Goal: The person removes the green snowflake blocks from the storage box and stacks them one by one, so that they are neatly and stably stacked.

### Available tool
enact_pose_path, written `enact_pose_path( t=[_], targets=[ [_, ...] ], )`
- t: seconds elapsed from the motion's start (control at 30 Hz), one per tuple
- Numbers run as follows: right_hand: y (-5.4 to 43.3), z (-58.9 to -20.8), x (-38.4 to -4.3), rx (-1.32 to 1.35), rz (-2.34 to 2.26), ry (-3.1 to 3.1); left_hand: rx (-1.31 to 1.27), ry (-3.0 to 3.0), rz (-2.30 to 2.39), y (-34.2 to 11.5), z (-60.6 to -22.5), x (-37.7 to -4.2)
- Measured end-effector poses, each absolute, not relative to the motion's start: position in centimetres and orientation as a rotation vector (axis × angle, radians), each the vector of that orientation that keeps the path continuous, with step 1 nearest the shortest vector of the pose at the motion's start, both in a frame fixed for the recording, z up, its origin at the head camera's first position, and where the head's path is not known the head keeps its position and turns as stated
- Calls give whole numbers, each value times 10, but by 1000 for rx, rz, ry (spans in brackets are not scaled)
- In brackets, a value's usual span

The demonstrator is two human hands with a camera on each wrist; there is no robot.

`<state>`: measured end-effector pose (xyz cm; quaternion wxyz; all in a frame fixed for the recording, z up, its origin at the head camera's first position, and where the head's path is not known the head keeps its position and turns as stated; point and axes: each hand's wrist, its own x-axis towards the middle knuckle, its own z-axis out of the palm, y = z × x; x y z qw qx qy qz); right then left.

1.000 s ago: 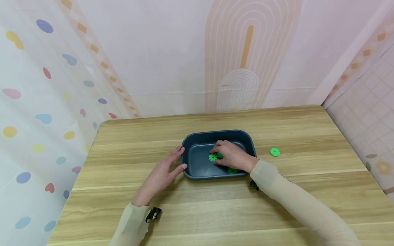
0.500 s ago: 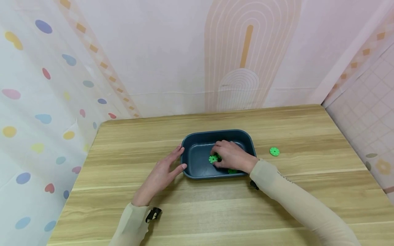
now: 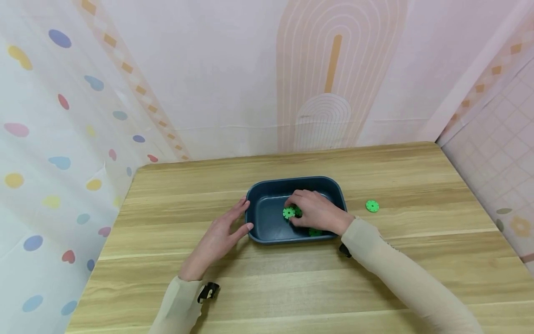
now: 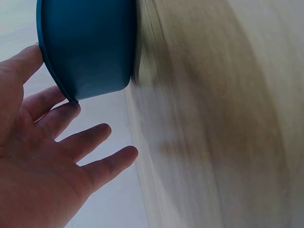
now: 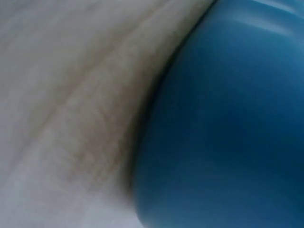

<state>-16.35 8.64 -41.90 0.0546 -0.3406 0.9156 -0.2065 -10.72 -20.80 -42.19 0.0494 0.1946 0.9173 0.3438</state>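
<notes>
A dark blue rectangular bin [image 3: 267, 239] stands on the wooden table. My left hand [image 3: 219, 236] is spread at its left end, with thumb and fingertips at the rim; in the left wrist view the fingers [image 4: 102, 171] are straight. My right hand [image 3: 314, 211] reaches over the right end into the bin. Its thumb and index finger bend around a green notched disc [image 3: 289, 213], which shows between their tips. Behind it another green disc is partly hidden by the fingers. A third green disc [image 3: 314, 232] lies under the hand near the front wall. The right wrist view shows only the bin's outer wall [image 5: 223, 133] and table.
One loose green notched disc [image 3: 372, 206] lies flat on the table [image 3: 275, 287] to the right of the bin. Patterned curtains [image 3: 233, 79] hang behind the table and along both sides.
The green disc at the right fingertips shifts slightly toward the near side, then back. The right forearm moves a little to the right. Left hand and bin stay put.
</notes>
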Motion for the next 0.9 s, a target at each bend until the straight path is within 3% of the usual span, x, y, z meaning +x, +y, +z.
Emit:
enact_pose_path(
  t=[0.9],
  targets=[
    [100,-403,-152,-1004,-808,2846,588,2793,1069,-207,-421,-106]
  ],
)
